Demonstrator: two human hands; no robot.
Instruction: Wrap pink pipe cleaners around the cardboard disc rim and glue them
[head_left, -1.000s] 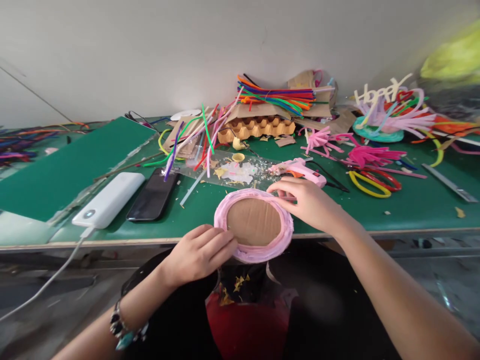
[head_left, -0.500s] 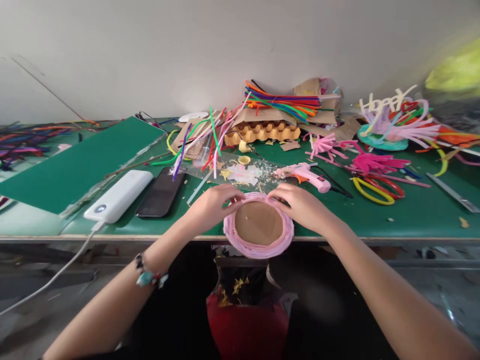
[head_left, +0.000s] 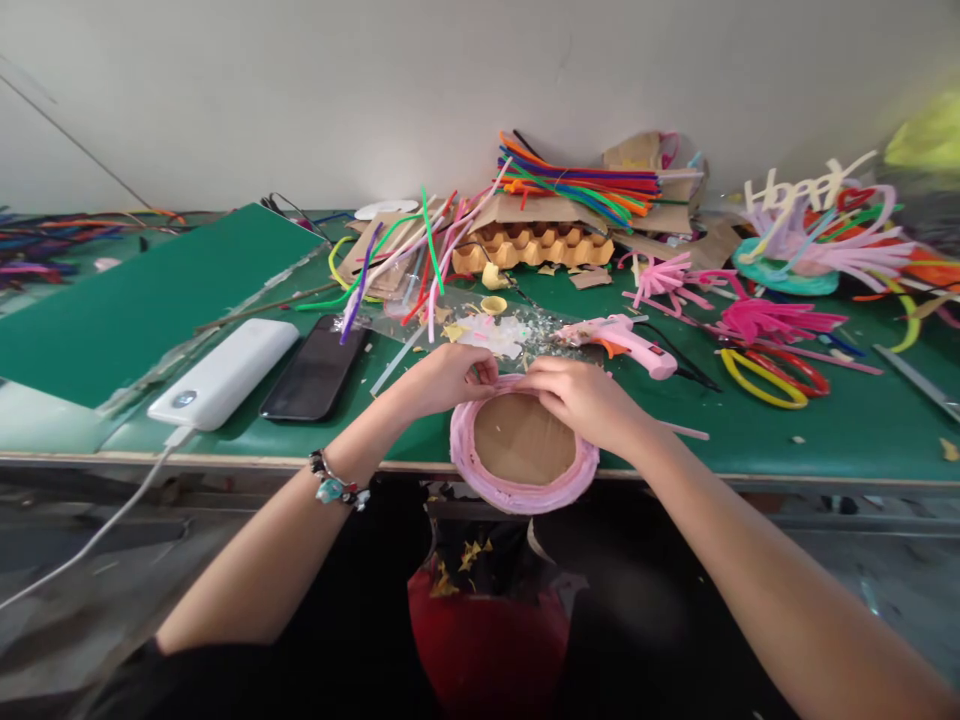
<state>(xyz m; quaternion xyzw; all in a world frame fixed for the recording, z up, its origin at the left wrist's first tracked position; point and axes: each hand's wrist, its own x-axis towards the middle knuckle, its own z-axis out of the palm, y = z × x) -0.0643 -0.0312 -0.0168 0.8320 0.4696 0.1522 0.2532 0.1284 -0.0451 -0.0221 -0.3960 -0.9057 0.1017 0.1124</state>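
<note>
A round piece of brown cardboard (head_left: 525,440) with a thick rim of pink pipe cleaners (head_left: 525,497) lies at the table's front edge, its near side jutting out over it. At the rim's far left, my left hand (head_left: 450,380) has its fingers curled in against the pink edge. My right hand (head_left: 585,395) pinches the top of the rim, fingertips pressed down on it. From behind the right wrist pokes the end of a loose pink pipe cleaner (head_left: 686,431); where it leads under the hand is hidden. Beyond the hands rests a pink glue gun (head_left: 626,342).
Left of the hands lie a black phone (head_left: 315,370) and a white power bank (head_left: 225,375) with its cable. Behind are an egg carton (head_left: 536,247) and bundled pipe cleaners (head_left: 577,185). Scissors (head_left: 765,378) and pink tassels (head_left: 780,318) sit at the right.
My right hand has shifted left along the rim, closer to my left hand. A pink pipe cleaner end now shows beside the right wrist. The view has tilted slightly.
</note>
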